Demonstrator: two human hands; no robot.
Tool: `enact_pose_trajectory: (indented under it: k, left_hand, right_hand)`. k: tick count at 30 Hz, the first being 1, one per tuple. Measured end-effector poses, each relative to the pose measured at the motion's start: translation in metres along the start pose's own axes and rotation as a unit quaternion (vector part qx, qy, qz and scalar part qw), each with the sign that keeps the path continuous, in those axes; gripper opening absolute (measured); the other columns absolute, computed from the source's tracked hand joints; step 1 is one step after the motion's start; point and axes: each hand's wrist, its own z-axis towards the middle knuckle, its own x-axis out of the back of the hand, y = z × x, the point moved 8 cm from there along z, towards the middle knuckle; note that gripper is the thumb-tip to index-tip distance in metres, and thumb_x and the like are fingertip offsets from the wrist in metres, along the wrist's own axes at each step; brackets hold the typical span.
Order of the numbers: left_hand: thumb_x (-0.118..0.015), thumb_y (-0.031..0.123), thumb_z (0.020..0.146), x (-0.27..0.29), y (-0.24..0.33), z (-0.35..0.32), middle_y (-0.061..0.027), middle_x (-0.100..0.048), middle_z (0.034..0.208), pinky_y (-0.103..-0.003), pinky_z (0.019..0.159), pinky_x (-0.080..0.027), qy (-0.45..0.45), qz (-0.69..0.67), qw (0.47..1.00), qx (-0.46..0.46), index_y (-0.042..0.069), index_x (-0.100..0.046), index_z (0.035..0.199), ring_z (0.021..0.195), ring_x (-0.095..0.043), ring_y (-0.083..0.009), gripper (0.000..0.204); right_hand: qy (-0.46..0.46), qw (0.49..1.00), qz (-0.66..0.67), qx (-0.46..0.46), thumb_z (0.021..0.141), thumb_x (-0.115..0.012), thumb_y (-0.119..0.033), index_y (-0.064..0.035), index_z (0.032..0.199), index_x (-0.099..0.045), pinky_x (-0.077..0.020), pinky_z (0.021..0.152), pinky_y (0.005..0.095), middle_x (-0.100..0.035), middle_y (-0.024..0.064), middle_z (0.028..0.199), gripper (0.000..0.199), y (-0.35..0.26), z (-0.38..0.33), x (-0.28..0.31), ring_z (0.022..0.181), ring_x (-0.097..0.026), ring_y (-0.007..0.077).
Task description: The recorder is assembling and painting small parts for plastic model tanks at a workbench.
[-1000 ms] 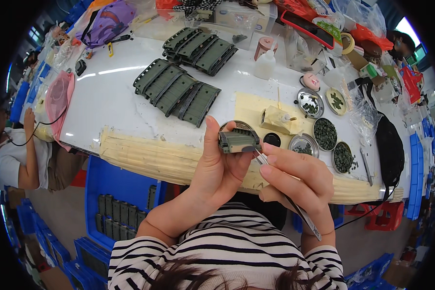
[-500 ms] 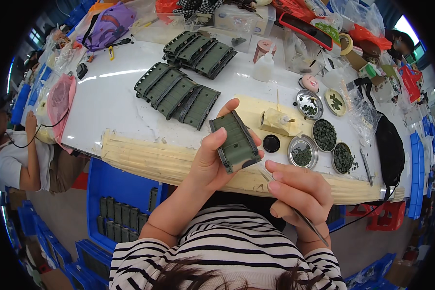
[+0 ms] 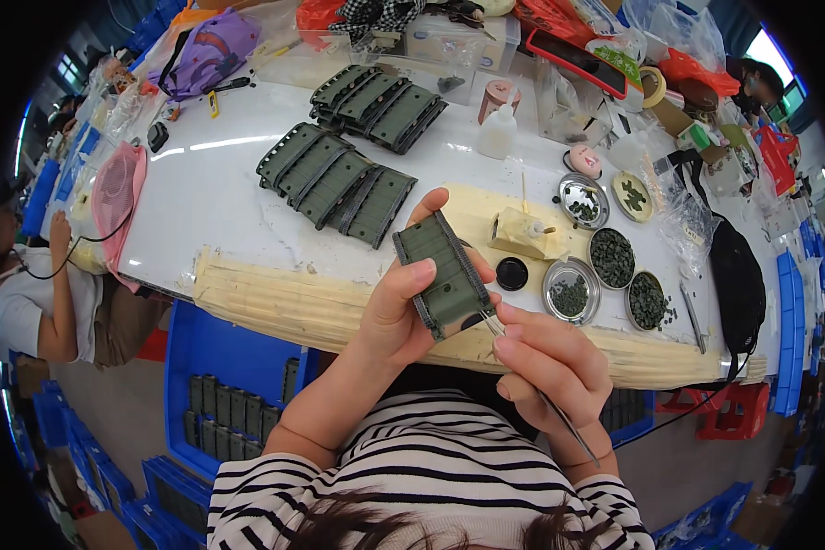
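My left hand [image 3: 401,307] is closed around a dark green ribbed panel [image 3: 442,280] with raised edge strips, its thumb lying across the face. In my right hand [image 3: 555,367] a pair of metal tweezers [image 3: 564,420] is pinched, and the tips reach the panel's lower right corner. Whether a small part sits between the tips is too small to tell. Just beyond the hands are a round black cap [image 3: 511,273] and a block wrapped in yellowish tape [image 3: 521,229]. Similar green panels [image 3: 339,183] lie in overlapping rows on the white table.
At the right, tins of small dark green pieces [image 3: 612,257] stand near a second pair of tweezers [image 3: 693,316]. A white squeeze bottle [image 3: 499,133] stands farther back. Below the taped table edge [image 3: 275,298], a blue crate [image 3: 179,367] holds more green parts. Another person [image 3: 50,293] sits at left.
My right hand has moved left and slightly up, bringing the tweezer tips from beside the panel onto its lower corner. The left hand has tilted the panel slightly.
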Motion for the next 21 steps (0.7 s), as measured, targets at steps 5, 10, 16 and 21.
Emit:
enact_pose_trajectory:
  k: [5,10,16,21]
  left_hand:
    - [-0.059,0.019,0.087,-0.0004,-0.0002,-0.0002,-0.0263,-0.060,0.106,-0.042,0.086,-0.055,0.003,0.000,1.000,0.001,0.022,-0.019,0.146,0.095,-0.066,-0.0307,0.071]
    - [-0.059,0.019,0.087,-0.0001,-0.0006,-0.0006,-0.0253,-0.061,0.105,-0.043,0.087,-0.055,0.007,-0.002,1.000,0.001,0.022,-0.019,0.146,0.096,-0.066,-0.0310,0.071]
    - [-0.060,0.021,0.087,0.0010,-0.0021,-0.0020,-0.0244,-0.061,0.105,-0.044,0.088,-0.054,0.020,-0.014,1.000,0.012,0.023,-0.020,0.146,0.097,-0.065,-0.0301,0.071]
    - [-0.060,0.021,0.088,0.0026,-0.0046,-0.0031,-0.0242,-0.061,0.104,-0.044,0.089,-0.054,0.024,-0.024,0.999,0.020,0.023,-0.019,0.146,0.097,-0.064,-0.0291,0.071]
  right_hand:
    - [-0.001,1.000,0.002,0.000,0.071,-0.078,-0.005,-0.0007,0.108,-0.067,-0.0572,0.081,0.0339,-0.062,0.0105,0.102,0.038,0.0007,-0.0001,-0.0003,0.102,-0.066,0.0307]
    - [-0.001,1.000,0.006,0.004,0.073,-0.077,-0.006,-0.0001,0.107,-0.067,-0.0576,0.080,0.0347,-0.062,0.0113,0.102,0.036,0.0017,0.0009,-0.0007,0.100,-0.066,0.0319]
    - [0.008,1.000,0.017,0.021,0.074,-0.076,-0.009,0.0005,0.105,-0.068,-0.0584,0.078,0.0356,-0.064,0.0122,0.099,0.033,0.0055,0.0039,0.0014,0.096,-0.067,0.0314]
    - [0.009,0.999,0.035,0.021,0.073,-0.076,-0.009,0.0003,0.102,-0.069,-0.0586,0.078,0.0358,-0.065,0.0116,0.097,0.031,0.0092,0.0051,0.0034,0.093,-0.068,0.0303]
